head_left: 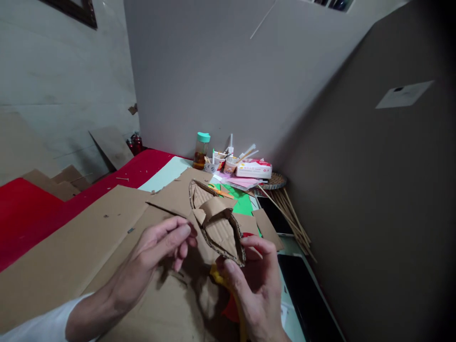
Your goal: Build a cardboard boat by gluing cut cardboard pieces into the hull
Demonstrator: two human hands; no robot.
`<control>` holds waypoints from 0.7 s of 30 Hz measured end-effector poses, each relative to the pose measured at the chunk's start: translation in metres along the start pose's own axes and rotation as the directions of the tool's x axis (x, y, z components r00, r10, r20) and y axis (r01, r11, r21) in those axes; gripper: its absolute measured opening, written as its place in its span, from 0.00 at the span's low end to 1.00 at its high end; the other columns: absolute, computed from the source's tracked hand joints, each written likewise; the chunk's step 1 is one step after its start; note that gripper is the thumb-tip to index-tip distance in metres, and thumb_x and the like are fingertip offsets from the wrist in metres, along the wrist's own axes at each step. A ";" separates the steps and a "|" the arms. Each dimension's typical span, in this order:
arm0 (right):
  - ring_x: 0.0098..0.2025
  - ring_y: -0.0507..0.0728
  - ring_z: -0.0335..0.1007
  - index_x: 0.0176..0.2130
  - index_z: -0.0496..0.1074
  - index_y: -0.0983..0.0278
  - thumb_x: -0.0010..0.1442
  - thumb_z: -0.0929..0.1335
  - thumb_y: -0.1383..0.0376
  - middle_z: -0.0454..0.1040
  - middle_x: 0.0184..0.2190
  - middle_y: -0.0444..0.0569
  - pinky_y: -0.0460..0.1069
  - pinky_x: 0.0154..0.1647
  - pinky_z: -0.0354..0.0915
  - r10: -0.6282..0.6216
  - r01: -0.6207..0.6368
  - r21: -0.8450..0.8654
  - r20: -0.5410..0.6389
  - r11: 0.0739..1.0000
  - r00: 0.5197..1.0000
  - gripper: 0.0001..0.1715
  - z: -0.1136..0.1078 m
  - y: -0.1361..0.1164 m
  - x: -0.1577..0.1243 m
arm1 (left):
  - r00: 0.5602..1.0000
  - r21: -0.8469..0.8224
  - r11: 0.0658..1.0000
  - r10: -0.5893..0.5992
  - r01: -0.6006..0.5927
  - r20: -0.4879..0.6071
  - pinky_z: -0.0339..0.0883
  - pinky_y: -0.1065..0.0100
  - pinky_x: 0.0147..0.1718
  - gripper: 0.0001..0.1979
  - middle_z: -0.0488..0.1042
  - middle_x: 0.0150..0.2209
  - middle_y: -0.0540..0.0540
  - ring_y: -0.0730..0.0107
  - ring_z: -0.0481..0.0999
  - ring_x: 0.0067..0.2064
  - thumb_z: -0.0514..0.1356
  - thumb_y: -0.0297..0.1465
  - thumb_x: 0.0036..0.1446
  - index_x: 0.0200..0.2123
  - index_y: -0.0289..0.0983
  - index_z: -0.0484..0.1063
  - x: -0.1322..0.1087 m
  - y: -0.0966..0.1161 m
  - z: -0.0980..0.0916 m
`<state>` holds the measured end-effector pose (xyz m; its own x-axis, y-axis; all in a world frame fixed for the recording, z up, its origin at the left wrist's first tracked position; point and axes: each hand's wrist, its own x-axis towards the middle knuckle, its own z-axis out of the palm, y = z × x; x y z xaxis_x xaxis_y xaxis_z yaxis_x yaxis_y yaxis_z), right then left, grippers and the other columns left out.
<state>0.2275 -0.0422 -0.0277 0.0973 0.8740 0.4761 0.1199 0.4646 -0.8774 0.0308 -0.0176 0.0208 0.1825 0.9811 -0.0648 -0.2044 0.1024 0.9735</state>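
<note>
My right hand (254, 280) grips the near end of a boat-shaped corrugated cardboard model (217, 223), thumb and fingers closed on its pointed tip. Inside the hull sits a folded cardboard piece (213, 208). My left hand (156, 251) pinches the end of a thin dark stick (166, 209), which points away to the left, beside the model's left wall. Something yellow (223, 280) and something red (231, 308) lie under my right hand.
Large cardboard sheets (81, 237) cover a red tabletop (24, 209). Farther back stand a teal-capped bottle (201, 151), cups with brushes (228, 161), a white and red box (254, 169), coloured paper (242, 202) and bamboo sticks (292, 216). A dark tablet (306, 294) lies at the right, by a cardboard wall (374, 190).
</note>
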 end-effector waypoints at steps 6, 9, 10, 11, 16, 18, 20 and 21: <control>0.40 0.59 0.76 0.53 0.67 0.55 0.67 0.70 0.57 0.75 0.43 0.51 0.52 0.40 0.75 0.021 -0.019 -0.043 0.046 0.999 0.999 0.17 0.005 0.003 -0.015 | 0.997 -0.107 0.992 -0.071 0.072 0.019 0.71 0.68 0.39 0.22 0.77 0.40 0.47 0.66 0.74 0.40 0.67 0.44 0.60 0.53 0.39 0.74 -0.001 -0.006 0.012; 0.39 0.59 0.76 0.53 0.68 0.56 0.66 0.71 0.59 0.76 0.41 0.52 0.52 0.40 0.75 0.020 -0.014 -0.081 0.070 0.997 0.997 0.17 0.007 0.002 -0.018 | 0.995 -0.164 0.982 -0.095 0.092 -0.006 0.72 0.67 0.43 0.24 0.78 0.45 0.46 0.65 0.75 0.44 0.68 0.41 0.59 0.55 0.39 0.73 0.001 -0.004 0.013; 0.38 0.59 0.76 0.52 0.68 0.57 0.66 0.71 0.59 0.76 0.40 0.51 0.52 0.40 0.75 0.026 -0.018 -0.087 0.090 0.996 0.996 0.16 0.007 0.002 -0.018 | 0.995 -0.171 0.981 -0.094 0.090 -0.013 0.72 0.68 0.43 0.23 0.78 0.45 0.46 0.65 0.75 0.43 0.68 0.40 0.59 0.55 0.39 0.72 0.001 -0.003 0.013; 0.38 0.59 0.76 0.52 0.68 0.57 0.66 0.70 0.59 0.76 0.39 0.51 0.52 0.39 0.74 0.033 -0.023 -0.092 0.115 0.996 0.993 0.16 0.007 0.000 -0.018 | 0.996 -0.171 0.982 -0.090 0.086 -0.020 0.73 0.68 0.42 0.23 0.78 0.45 0.47 0.66 0.75 0.42 0.69 0.39 0.59 0.55 0.39 0.72 0.002 -0.003 0.012; 0.38 0.58 0.76 0.57 0.66 0.56 0.68 0.68 0.58 0.76 0.40 0.50 0.51 0.38 0.74 0.065 -0.046 -0.106 0.179 0.993 0.982 0.19 0.001 -0.007 -0.008 | 0.998 -0.134 0.990 -0.053 0.050 -0.022 0.74 0.72 0.32 0.19 0.78 0.39 0.48 0.70 0.74 0.35 0.69 0.37 0.59 0.52 0.38 0.73 0.004 -0.002 0.010; 0.38 0.57 0.75 0.58 0.64 0.55 0.70 0.67 0.58 0.76 0.39 0.48 0.49 0.36 0.72 0.074 -0.056 -0.112 0.159 0.992 0.985 0.19 -0.003 -0.009 -0.002 | 0.999 -0.119 0.992 -0.032 0.031 -0.008 0.74 0.72 0.29 0.17 0.77 0.39 0.48 0.71 0.74 0.33 0.69 0.36 0.59 0.49 0.37 0.74 0.005 -0.004 0.009; 0.38 0.55 0.74 0.56 0.67 0.54 0.71 0.67 0.60 0.75 0.37 0.45 0.47 0.37 0.70 0.055 -0.036 -0.166 0.110 0.985 0.992 0.14 -0.008 -0.009 0.006 | 1.000 -0.106 0.994 -0.015 0.014 -0.006 0.75 0.71 0.27 0.15 0.77 0.37 0.49 0.72 0.75 0.31 0.69 0.35 0.58 0.47 0.37 0.74 0.006 -0.007 0.010; 0.38 0.54 0.73 0.53 0.69 0.54 0.72 0.67 0.62 0.75 0.37 0.44 0.47 0.38 0.69 0.021 -0.003 -0.210 0.085 0.978 0.996 0.10 -0.009 -0.009 0.009 | 1.000 -0.097 0.995 -0.001 0.000 -0.007 0.76 0.71 0.27 0.15 0.76 0.36 0.50 0.72 0.75 0.30 0.70 0.35 0.58 0.45 0.37 0.74 0.007 -0.009 0.010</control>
<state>0.2365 -0.0399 -0.0149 0.0153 0.8927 0.4504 0.3240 0.4218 -0.8468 0.0432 -0.0132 0.0138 0.1757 0.9821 -0.0674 -0.2962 0.1181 0.9478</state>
